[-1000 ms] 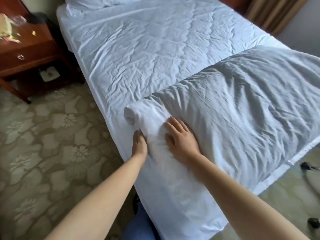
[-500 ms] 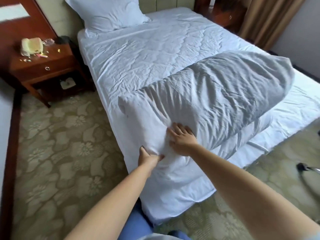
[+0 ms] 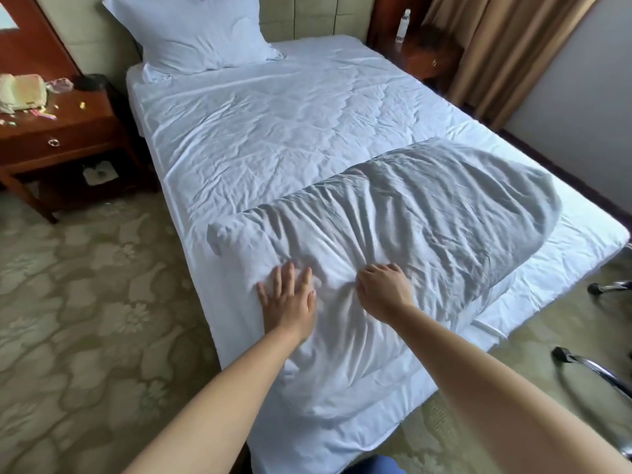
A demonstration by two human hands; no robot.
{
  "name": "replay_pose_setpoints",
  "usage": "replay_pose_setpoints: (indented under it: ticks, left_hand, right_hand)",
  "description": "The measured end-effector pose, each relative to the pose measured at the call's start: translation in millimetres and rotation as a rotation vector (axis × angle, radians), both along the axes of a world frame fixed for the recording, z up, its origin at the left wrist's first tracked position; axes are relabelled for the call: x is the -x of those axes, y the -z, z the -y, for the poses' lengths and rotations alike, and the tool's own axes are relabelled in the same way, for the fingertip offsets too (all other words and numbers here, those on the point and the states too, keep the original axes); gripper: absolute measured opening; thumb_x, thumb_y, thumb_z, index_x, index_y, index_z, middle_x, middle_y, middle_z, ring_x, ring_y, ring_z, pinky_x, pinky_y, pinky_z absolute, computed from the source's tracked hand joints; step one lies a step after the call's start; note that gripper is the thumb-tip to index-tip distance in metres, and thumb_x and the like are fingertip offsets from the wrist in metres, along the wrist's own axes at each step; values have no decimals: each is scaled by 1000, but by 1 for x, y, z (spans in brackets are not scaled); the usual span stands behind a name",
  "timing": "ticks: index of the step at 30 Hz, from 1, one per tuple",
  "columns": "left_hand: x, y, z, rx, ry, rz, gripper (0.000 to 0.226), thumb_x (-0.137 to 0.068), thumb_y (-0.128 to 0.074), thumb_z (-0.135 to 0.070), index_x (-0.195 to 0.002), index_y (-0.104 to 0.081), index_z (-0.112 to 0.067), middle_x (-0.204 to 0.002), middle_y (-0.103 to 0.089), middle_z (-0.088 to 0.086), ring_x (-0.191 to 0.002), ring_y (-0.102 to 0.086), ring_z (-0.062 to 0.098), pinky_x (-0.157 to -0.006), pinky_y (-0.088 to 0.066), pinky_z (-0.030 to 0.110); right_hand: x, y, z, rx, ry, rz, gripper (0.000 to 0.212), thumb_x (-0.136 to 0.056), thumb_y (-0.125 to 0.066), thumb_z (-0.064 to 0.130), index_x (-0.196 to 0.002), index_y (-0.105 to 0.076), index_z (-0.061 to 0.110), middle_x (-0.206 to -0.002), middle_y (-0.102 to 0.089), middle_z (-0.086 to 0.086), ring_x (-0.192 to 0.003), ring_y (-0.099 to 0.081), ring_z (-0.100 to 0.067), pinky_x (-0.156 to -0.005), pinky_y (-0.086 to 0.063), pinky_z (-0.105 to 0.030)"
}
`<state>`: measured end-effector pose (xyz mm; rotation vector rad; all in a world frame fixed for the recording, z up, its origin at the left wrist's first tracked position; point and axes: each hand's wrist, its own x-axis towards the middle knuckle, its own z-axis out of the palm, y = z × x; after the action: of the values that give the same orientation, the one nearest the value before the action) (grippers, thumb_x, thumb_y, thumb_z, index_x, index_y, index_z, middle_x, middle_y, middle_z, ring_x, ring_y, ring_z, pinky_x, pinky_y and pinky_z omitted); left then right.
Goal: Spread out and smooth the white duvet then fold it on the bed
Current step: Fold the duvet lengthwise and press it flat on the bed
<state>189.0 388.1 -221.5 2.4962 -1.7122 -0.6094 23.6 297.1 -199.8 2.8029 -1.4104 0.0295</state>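
**Two hands on one folded duvet**

Two hands are working at the near corner of the bed (image 3: 342,107). We are laying our left hand (image 3: 289,297) flat on the white duvet (image 3: 410,234), fingers straight and spread, holding nothing. We are resting our right hand (image 3: 384,290) just beside it, knuckles up, fingers curling down into the cloth where creases are gathering; whether it is actually gripping a fold we cannot tell.

One duvet is lying folded across the foot of the bed, its near part hanging over the mattress edge toward us. One pillow (image 3: 201,32) is leaning against the headboard at the far end.

One wooden nightstand (image 3: 58,131) is standing left of the bed, carrying small clutter. A second nightstand (image 3: 427,59) with one clear bottle (image 3: 403,23) is standing at the far right, beside brown curtains (image 3: 506,46). Chrome chair legs (image 3: 588,366) are showing on the patterned carpet (image 3: 85,302) at the right.
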Motion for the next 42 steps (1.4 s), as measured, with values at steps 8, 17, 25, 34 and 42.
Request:
replay_pose_setpoints:
  ticks: [8,17,25,34,42]
  left_hand:
    - [10,-10,118,72,-197,40,51,-101,-19,-44,-151,-6,-40,-161,3,-5,-148,1,20,-115,0,55]
    - [37,-10,262,-98,-378,52,50,-101,-13,-46,-150,-11,-39,-161,-2,-7,-148,-1,21,-112,5,63]
    - [81,28,250,-12,-349,233,54,-98,-7,-47,-149,8,-40,-160,9,-3,-148,7,20,-112,8,60]
    - [99,99,233,280,-300,434,56,-94,-31,-45,-147,-34,-28,-155,-29,10,-143,-25,32,-112,-6,63]
    - [111,146,225,441,-292,474,55,-97,-27,-43,-149,-27,-25,-156,-24,11,-146,-17,31,-114,0,59]
  right_hand:
    - [-9,-2,139,-58,-263,44,50,-92,-41,46,-139,-40,28,-147,-36,2,-138,-30,-21,-113,-18,-35]
    - [-5,11,286,-127,-434,-9,46,-96,-29,43,-137,-44,30,-142,-44,3,-134,-34,-20,-112,-17,-36]
    - [37,58,290,-199,-323,69,75,-84,-5,64,-151,-17,34,-161,-8,-1,-148,-5,-19,-116,11,-37]
    - [51,118,269,93,-347,382,55,-92,-42,47,-139,-49,19,-149,-39,-13,-138,-35,-28,-115,-16,-43]
    - [55,162,251,245,-354,411,56,-94,-41,44,-141,-45,15,-150,-36,-15,-139,-33,-30,-111,-19,-44]
